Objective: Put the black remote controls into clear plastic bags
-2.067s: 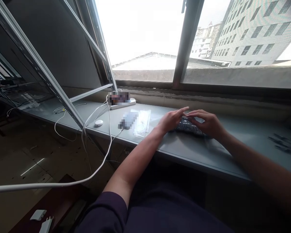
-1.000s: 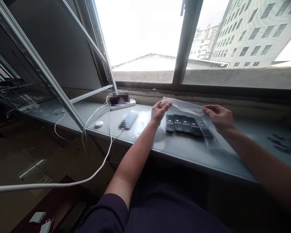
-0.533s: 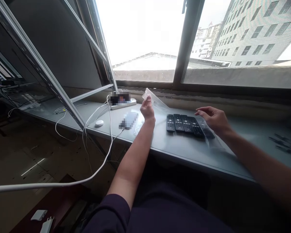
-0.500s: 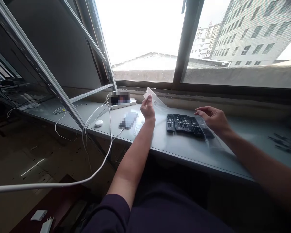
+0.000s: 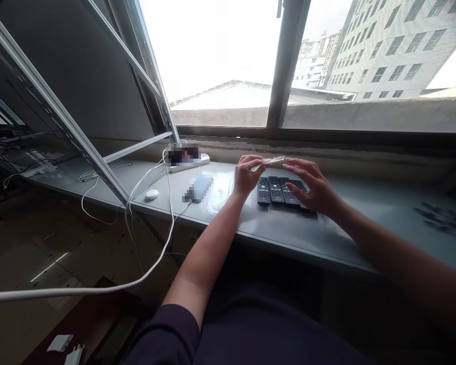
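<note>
Above the row of black remote controls point(image 5: 276, 190), my left hand point(image 5: 247, 173) pinches a clear plastic bag point(image 5: 274, 160) by one end. The bag is seen nearly edge-on and stretches toward my right hand point(image 5: 312, 186). That hand has its thumb and fingers apart, with its fingertips at or close to the bag's far end; contact cannot be made out. The remotes lie side by side on the grey table, and my right hand partly covers the rightmost ones. Part of another clear plastic wrapping point(image 5: 321, 218) shows beneath the right hand.
More clear bags point(image 5: 221, 191) lie left of the remotes. A blurred-out device with a cable, a round white object point(image 5: 151, 194) and a power strip point(image 5: 190, 163) are farther left. White cables point(image 5: 172, 223) hang over the table edge. Dark items point(image 5: 443, 219) lie at right.
My left hand has moved right with the bag, from beside the remotes to above them. My right hand has come left to the bag and its fingers have spread.
</note>
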`<state>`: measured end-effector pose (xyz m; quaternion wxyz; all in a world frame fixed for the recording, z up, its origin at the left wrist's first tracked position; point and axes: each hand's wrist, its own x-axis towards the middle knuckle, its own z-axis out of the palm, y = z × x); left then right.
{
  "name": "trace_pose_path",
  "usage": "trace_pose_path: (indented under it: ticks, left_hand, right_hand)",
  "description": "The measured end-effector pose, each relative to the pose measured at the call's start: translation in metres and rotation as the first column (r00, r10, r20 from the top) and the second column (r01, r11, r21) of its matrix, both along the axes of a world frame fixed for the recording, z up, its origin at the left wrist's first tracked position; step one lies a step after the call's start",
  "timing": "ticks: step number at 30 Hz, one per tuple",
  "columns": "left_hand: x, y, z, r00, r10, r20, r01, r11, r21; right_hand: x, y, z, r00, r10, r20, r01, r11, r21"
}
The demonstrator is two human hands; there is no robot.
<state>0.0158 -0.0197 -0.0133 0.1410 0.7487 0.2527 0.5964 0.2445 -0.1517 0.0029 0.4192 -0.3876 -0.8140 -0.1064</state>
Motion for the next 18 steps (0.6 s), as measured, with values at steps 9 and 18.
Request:
trace_pose_path:
  ticks: [9, 18]
  left_hand:
    - [0.002, -0.001, -0.005, 0.993, -0.040, -0.111, 0.048, 0.997, 0.068]
    - [0.004, 0.001, -0.009, 0.987, -0.036, -0.155, 0.049, 0.996, 0.078]
  right_hand:
    - [-0.013, 0.001, -0.007, 0.998, 0.015, 0.068, -0.017, 0.999, 0.033]
    - [-0.007, 0.008, -0.014, 0.998, -0.039, 0.045, 0.038, 0.999, 0.017]
